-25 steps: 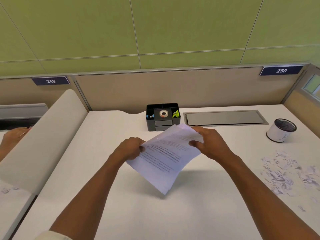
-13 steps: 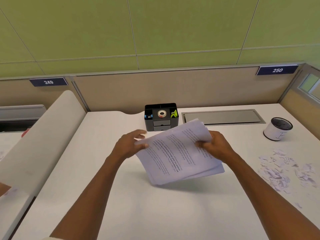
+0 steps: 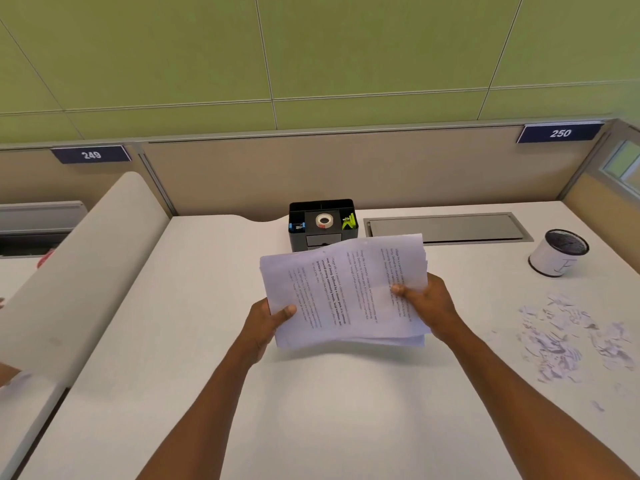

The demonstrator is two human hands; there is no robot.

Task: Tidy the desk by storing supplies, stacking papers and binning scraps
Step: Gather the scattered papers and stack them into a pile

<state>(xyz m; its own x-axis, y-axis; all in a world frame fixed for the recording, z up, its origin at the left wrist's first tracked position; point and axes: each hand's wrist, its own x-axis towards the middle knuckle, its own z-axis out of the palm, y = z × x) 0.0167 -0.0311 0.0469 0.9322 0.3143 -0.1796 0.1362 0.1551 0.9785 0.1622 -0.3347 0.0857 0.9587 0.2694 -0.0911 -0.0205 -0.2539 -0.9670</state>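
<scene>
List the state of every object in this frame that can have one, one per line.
paper stack: held above the desk, sheets unevenly aligned
left hand: grips the stack's left edge
right hand: grips the stack's right edge
desk organizer: upright, drawer closed
tape roll: lying flat in the organizer
small bin: upright, open-topped
paper scraps: scattered on the desk
cable hatch: closed

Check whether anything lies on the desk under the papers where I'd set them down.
Nothing visible does. Both hands hold the paper stack above bare desk; the scraps lie off to the right, the organizer behind.
</scene>
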